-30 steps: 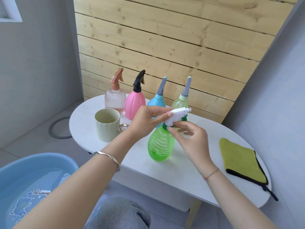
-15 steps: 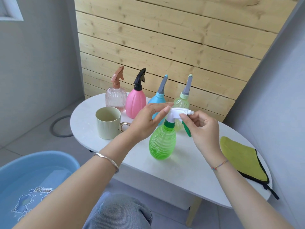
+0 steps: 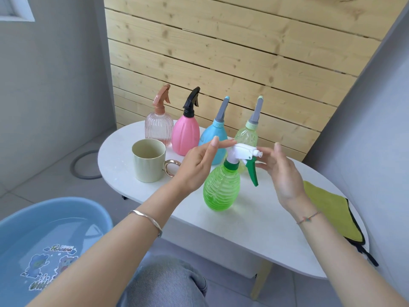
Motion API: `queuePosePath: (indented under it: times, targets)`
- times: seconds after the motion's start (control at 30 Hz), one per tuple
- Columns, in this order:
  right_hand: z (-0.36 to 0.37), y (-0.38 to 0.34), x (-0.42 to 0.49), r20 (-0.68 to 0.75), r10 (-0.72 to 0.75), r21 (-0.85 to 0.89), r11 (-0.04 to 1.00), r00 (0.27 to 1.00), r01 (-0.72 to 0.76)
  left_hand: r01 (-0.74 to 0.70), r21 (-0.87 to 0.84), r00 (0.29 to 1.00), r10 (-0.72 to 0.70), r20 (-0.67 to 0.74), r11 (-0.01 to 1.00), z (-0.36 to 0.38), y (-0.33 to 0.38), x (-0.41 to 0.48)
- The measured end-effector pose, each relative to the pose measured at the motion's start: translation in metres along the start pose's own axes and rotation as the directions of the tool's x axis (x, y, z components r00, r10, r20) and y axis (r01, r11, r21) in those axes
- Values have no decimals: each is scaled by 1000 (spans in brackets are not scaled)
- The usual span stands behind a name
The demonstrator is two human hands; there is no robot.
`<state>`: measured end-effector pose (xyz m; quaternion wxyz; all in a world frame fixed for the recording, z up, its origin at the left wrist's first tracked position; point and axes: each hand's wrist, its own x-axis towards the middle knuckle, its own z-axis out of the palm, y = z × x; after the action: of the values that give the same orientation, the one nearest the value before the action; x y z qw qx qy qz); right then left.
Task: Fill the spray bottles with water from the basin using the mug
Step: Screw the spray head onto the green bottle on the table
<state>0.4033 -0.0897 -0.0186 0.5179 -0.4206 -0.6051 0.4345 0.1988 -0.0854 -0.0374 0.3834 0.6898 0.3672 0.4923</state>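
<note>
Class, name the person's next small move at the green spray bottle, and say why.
Probably pinch the white spray head and unscrew it: it caps the green bottle, the left hand and right hand flank it with straight fingers, and nothing can be poured in.

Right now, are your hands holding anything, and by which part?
Nothing is gripped. The left hand touches the spray head of the green bottle with straight fingertips; the right hand is open by the nozzle, contact unclear.

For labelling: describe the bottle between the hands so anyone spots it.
On the white oval table, four spray bottles line the back. The green ribbed bottle stands alone in front, the only one with a white head and green trigger.
</note>
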Motion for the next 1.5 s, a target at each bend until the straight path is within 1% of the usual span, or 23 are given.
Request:
queuePosePath:
  times: [0.07,0.13,0.2,0.3,0.37,0.43,0.47,0.53,0.57,0.63,0.7,0.73,0.87,0.93,1.03,1.13,1.2,1.23,1.3,1.37,1.4,1.43,1.5]
  targets:
    - [-8,2,7,198,117,-66,992,973,-106,1,-1,1000,-1,6,1000,0,-1,0]
    - [-8,0,12,359,236,-220,962,903,-163,-5,1,1000,5,13,1000,-1,-1,1]
    - [-4,-3,18,399,313,-315,929,862,-192,-7,10,1000,6,17,1000,-1,-1,1]
    - [8,-9,23,391,281,-329,932,877,-151,2,21,1000,-3,28,1000,1,-1,0]
    - [12,-10,24,345,241,-331,936,907,-123,7,22,998,-8,57,1000,2,0,-4]
    - [13,-8,24,289,203,-352,931,935,-93,47,-19,996,-45,73,999,-1,-3,-9]
    - [13,-7,24,269,179,-359,930,946,-74,100,-69,993,-95,72,993,-4,-6,-12]
    - [14,-4,23,225,135,-366,930,965,-45,265,-176,962,-249,108,948,-11,-20,-17]
    - [16,-3,23,202,111,-371,928,973,-29,348,-182,934,-323,155,920,-14,-29,-19]
    - [19,-3,22,168,69,-395,919,983,3,446,-80,875,-415,248,891,-11,-43,-25]
    - [22,-3,21,141,33,-425,905,989,30,430,16,858,-414,305,903,-4,-51,-26]
    - [24,-3,21,127,20,-431,902,992,37,402,39,867,-394,305,915,0,-53,-24]
    - [32,7,17,-13,-36,-466,885,999,26,323,104,929,-336,156,941,14,-56,-18]
    - [38,13,16,-111,-49,-486,874,993,-11,320,106,938,-330,104,942,17,-57,-18]
    - [52,17,11,-239,-55,-456,888,969,-62,312,88,944,-319,81,946,21,-59,-18]
    - [59,18,10,-305,-41,-416,904,951,-95,329,95,941,-335,50,940,23,-58,-18]
    - [55,17,10,-274,16,-394,910,962,-127,336,86,939,-340,44,938,24,-60,-18]
    - [51,15,11,-228,57,-362,922,972,-139,334,81,940,-338,46,939,24,-60,-18]
    - [39,9,10,-72,130,-245,959,989,-144,333,69,940,-337,47,940,25,-61,-19]
    - [27,2,11,100,163,-115,982,982,-151,336,56,940,-338,48,940,25,-61,-19]
    - [22,0,12,163,171,-85,984,972,-159,337,50,940,-339,49,940,25,-61,-19]
    - [18,0,14,197,171,-73,985,965,-159,336,50,940,-338,49,941,25,-61,-19]
    - [18,2,15,173,162,-73,986,971,-152,338,51,939,-341,51,940,25,-60,-19]
